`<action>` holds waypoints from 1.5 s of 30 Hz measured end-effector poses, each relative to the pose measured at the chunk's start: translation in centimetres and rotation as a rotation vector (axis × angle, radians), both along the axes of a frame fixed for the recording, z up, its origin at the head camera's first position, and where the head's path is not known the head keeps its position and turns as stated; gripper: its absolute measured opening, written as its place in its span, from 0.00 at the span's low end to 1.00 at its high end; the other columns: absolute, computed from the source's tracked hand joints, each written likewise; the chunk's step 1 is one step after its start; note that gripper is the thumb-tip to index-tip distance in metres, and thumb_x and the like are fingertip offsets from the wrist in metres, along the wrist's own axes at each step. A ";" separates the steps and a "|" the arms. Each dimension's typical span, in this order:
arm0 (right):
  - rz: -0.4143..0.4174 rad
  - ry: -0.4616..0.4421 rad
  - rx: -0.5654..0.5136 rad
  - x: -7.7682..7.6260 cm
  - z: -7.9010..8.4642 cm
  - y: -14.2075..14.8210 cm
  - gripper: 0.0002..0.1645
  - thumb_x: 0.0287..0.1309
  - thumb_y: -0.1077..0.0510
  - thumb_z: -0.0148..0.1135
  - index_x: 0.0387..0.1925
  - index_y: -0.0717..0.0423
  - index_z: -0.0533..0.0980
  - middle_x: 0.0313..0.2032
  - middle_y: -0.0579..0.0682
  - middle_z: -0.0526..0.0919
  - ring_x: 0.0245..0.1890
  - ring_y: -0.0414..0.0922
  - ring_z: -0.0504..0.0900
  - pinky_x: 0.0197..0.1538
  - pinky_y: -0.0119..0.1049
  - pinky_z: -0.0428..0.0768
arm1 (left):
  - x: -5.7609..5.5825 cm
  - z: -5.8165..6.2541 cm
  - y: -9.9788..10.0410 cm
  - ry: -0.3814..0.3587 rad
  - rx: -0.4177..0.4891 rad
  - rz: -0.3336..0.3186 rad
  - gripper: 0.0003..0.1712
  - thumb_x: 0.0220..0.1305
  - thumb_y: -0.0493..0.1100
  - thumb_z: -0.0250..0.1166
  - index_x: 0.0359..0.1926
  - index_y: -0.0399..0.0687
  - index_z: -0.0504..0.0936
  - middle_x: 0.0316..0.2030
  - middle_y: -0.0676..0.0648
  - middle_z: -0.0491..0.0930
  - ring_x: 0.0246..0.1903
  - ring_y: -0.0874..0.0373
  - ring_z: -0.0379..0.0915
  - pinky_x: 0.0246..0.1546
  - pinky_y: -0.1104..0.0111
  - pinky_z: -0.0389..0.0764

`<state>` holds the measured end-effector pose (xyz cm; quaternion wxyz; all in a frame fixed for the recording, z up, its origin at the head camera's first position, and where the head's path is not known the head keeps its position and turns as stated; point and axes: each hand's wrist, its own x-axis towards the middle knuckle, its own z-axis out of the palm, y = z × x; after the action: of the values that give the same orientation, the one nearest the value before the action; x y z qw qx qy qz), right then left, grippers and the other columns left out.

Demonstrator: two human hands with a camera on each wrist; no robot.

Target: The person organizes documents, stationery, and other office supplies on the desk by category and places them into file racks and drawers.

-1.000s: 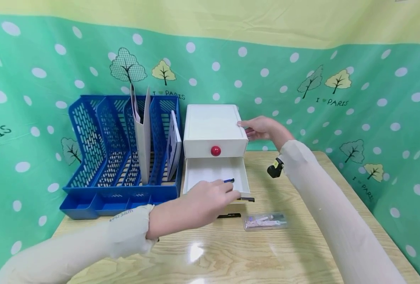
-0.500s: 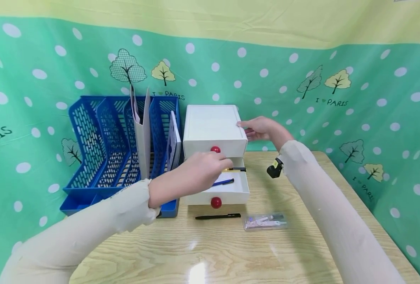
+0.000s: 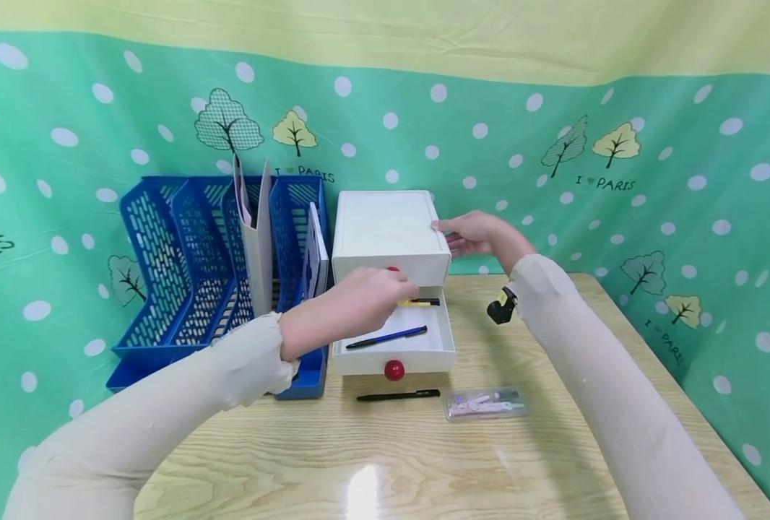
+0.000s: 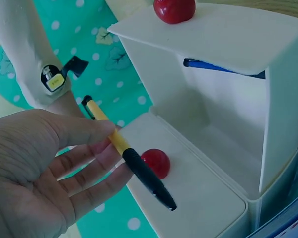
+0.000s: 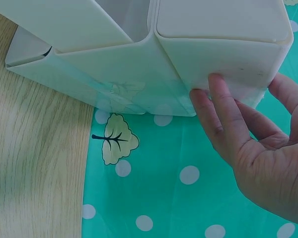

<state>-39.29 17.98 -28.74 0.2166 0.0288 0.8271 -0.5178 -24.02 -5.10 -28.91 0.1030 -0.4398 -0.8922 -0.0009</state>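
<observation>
At the centre of the head view, a yellow pen [image 4: 131,155] is pinched by the left hand [image 3: 367,297] above the open drawer [image 3: 362,363], where a blue pen [image 3: 388,337] is held. The side of the white box [image 3: 385,224] is touched by the right hand [image 3: 477,230], fingers spread. The drawer is hemmed at left by the blue rack [image 3: 157,352]; on its right, table [image 3: 472,347] room is left for moving. Below its front edge, a black pen [image 3: 398,396] and clear case [image 3: 485,406] are placed.
</observation>
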 end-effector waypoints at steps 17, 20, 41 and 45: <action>-0.005 -0.003 -0.016 0.1 0.0 0.0 0.35 0.73 0.45 0.58 0.69 0.66 0.67 0.56 0.59 0.76 0.50 0.48 0.81 0.64 0.44 0.80 | -2.0 -0.2 0.8 -0.181 0.001 0.020 0.15 0.66 0.28 0.63 0.49 0.44 0.88 0.47 0.45 0.88 0.48 0.52 0.86 0.51 0.62 0.86; -0.007 -0.004 -0.013 0.1 -0.1 0.0 0.36 0.72 0.45 0.58 0.69 0.66 0.66 0.56 0.59 0.76 0.52 0.49 0.81 0.65 0.45 0.80 | -2.3 -0.5 0.9 -0.199 -0.006 0.025 0.15 0.66 0.27 0.62 0.49 0.44 0.88 0.47 0.45 0.89 0.48 0.53 0.86 0.51 0.62 0.86; -0.006 0.000 -0.037 0.0 -0.3 0.0 0.35 0.72 0.45 0.58 0.69 0.66 0.66 0.56 0.59 0.76 0.51 0.49 0.81 0.64 0.45 0.81 | -3.8 -1.8 1.2 -0.262 -0.055 0.078 0.19 0.64 0.24 0.60 0.48 0.45 0.88 0.45 0.46 0.88 0.42 0.56 0.82 0.53 0.64 0.84; -0.006 -0.001 -0.042 0.0 -0.3 0.0 0.36 0.72 0.45 0.58 0.69 0.66 0.66 0.55 0.59 0.76 0.50 0.49 0.81 0.65 0.46 0.80 | -3.9 -2.1 1.3 -0.254 -0.060 0.072 0.19 0.63 0.24 0.60 0.47 0.45 0.88 0.45 0.46 0.88 0.44 0.55 0.83 0.55 0.63 0.84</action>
<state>-39.34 17.97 -28.99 0.2161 0.0273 0.8159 -0.5356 -27.91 -3.79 -30.97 -0.0239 -0.4069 -0.9128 -0.0260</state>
